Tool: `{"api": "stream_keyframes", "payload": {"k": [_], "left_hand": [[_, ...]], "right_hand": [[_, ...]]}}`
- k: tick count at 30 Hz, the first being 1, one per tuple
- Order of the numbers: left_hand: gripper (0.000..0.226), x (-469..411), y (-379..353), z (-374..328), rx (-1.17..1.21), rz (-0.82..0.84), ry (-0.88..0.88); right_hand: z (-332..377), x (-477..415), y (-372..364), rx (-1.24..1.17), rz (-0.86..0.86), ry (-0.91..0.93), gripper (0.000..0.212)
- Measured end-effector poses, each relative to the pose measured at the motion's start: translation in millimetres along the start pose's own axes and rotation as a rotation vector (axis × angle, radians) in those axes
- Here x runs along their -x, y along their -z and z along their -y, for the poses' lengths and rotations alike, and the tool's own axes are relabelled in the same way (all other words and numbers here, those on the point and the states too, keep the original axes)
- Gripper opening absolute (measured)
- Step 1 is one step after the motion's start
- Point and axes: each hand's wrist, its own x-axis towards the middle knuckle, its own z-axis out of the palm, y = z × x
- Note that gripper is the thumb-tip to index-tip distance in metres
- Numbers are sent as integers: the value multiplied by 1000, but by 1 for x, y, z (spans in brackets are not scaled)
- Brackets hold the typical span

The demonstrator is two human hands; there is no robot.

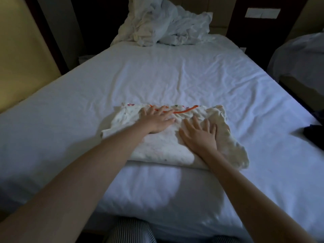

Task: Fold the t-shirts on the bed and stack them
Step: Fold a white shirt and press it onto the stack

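A cream t-shirt (163, 148) with small coloured prints and an orange neck trim lies folded in a rough rectangle on the white bed (175, 76), near its front edge. My left hand (157, 120) rests flat on the shirt's upper middle, fingers spread toward the orange trim. My right hand (199, 134) lies flat on the shirt just to the right of it, fingers straight and spread. The shirt's right edge is rumpled and sticks out past the fold.
A crumpled pile of white bedding (166, 23) sits at the head of the bed. A dark garment (313, 134) lies at the bed's right edge. A second bed (298, 55) stands to the right. A yellow wall runs along the left.
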Motion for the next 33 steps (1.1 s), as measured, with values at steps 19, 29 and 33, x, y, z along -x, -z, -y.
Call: {"api": "stream_keyframes", "payload": {"k": [19, 29, 33], "left_hand": [[114, 7, 50, -21, 55, 169, 14], [47, 45, 57, 0, 380, 324, 83], [39, 69, 54, 10, 922, 416, 202]], "right_hand": [[36, 84, -6, -98, 8, 380, 81], [15, 88, 13, -35, 61, 391, 52], [35, 117, 10, -418, -260, -38, 56]]}}
